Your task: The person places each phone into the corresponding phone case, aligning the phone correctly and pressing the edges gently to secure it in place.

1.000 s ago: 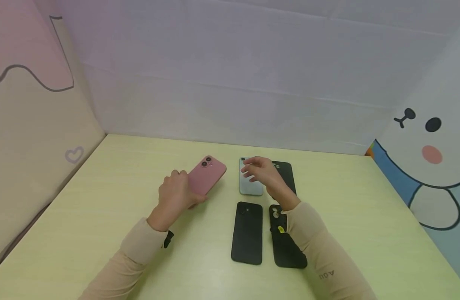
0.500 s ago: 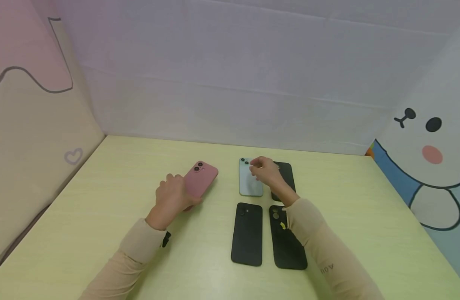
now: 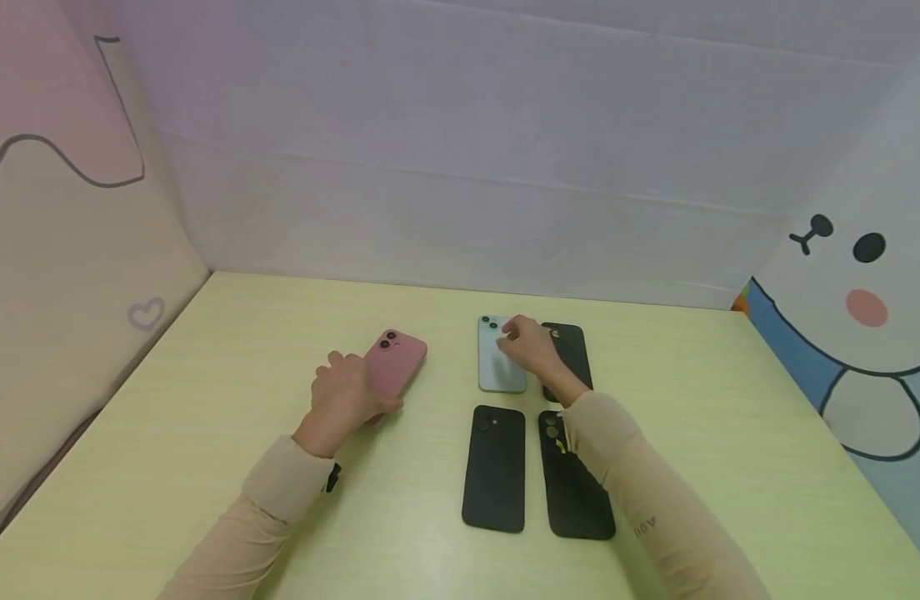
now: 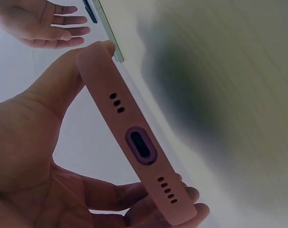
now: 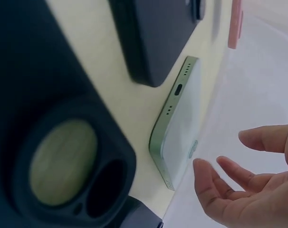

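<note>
My left hand [image 3: 342,395] grips a pink phone in a pink case [image 3: 392,365], tilted above the table on the left. In the left wrist view, thumb and fingers hold opposite sides of the case [image 4: 102,78], whose port and speaker cutouts face the camera. My right hand [image 3: 531,346] hovers over a pale blue phone [image 3: 497,368], its fingers loosely bent. The right wrist view shows those fingers apart from the pale phone [image 5: 182,128], holding nothing. Just right of it, a dark case or phone [image 3: 574,350] lies partly behind my hand.
Nearer me lie a black phone [image 3: 493,471] and a black phone case [image 3: 576,496], camera holes visible, partly under my right sleeve [image 3: 617,446]. A yellow bit [image 3: 561,447] shows beside that sleeve. White cloth [image 3: 460,167] hangs behind the pale table [image 3: 280,325].
My left hand has lowered the pink phone and drawn it slightly left. My right hand's fingers have bent and shifted a little right, uncovering more of the pale phone.
</note>
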Demonstrator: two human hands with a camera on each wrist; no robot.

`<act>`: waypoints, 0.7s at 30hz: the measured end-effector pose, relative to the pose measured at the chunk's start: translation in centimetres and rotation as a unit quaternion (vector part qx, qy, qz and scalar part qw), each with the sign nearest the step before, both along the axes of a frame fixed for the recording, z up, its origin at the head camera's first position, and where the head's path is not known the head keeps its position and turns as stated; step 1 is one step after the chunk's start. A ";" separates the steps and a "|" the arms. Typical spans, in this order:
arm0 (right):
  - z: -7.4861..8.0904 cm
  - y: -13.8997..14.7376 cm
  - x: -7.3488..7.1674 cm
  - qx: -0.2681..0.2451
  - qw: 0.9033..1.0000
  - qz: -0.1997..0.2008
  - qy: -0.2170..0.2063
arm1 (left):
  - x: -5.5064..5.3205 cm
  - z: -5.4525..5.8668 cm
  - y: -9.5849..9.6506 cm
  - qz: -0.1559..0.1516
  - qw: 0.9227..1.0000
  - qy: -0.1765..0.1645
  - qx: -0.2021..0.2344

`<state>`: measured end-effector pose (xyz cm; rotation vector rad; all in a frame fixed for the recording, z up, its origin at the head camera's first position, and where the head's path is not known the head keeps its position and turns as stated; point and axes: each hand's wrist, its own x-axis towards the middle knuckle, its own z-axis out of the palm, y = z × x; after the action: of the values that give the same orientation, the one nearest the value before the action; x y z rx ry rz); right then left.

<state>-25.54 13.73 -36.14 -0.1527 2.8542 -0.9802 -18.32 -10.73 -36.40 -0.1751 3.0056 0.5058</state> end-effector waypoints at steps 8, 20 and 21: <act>-0.5 -0.7 -0.4 0.067 0.997 0.003 -0.025 | -0.1 -0.4 0.1 0.005 1.000 -0.023 0.001; -0.6 -1.8 -0.4 0.134 0.989 -0.024 -0.051 | -0.2 -0.9 0.1 0.002 0.999 -0.029 -0.017; -0.7 -1.9 -0.4 0.142 0.988 -0.026 -0.052 | -0.2 -0.9 0.1 0.000 0.999 -0.028 -0.020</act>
<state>-25.96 11.86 -36.87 -0.0003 2.8719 -0.5613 -18.55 -10.64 -37.34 -0.1891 2.9635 0.4330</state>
